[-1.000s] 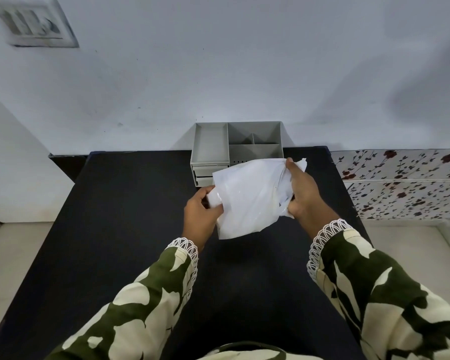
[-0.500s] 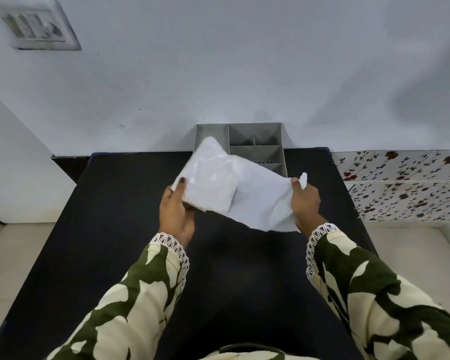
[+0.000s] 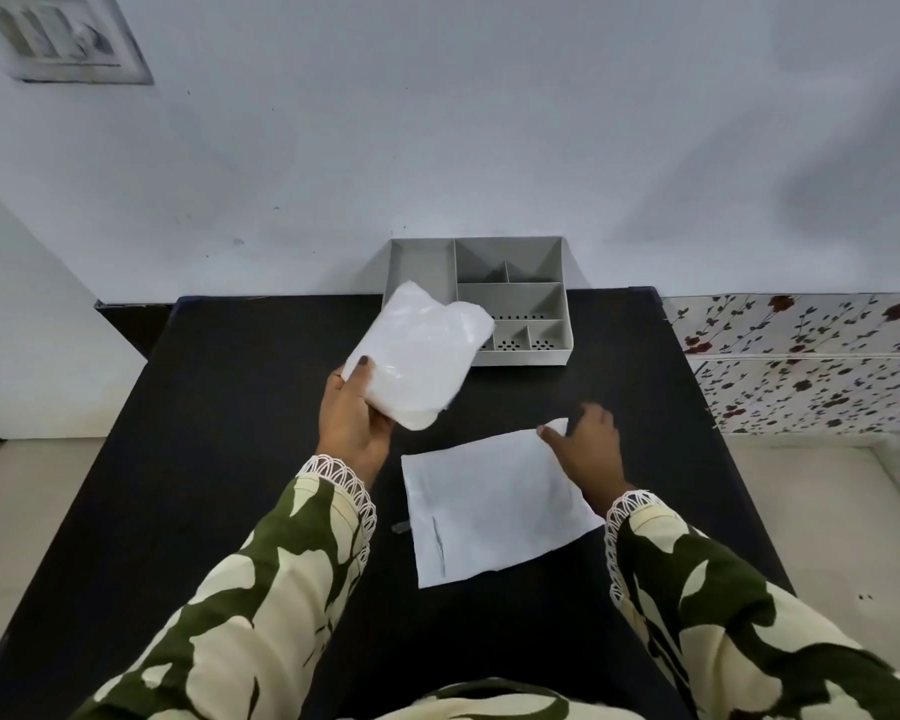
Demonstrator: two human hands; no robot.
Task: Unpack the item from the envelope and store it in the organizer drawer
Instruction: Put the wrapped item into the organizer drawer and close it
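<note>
My left hand (image 3: 352,426) grips a soft white item wrapped in clear plastic (image 3: 417,356), held above the table in front of the grey organizer (image 3: 515,298). The item hides the organizer's front left part, so its drawers do not show. The flat white envelope (image 3: 489,506) lies on the black table (image 3: 230,433), near the middle. My right hand (image 3: 588,449) rests at the envelope's far right corner, with fingertips pinching the small torn flap there.
The organizer stands at the table's far edge against the pale wall, with several open compartments on top. A floral-patterned surface (image 3: 811,366) lies to the right of the table. A small dark scrap (image 3: 400,527) sits by the envelope's left edge.
The white item has come out of the envelope in my left hand and moved up and left. My right hand has lowered the envelope flat onto the table.
</note>
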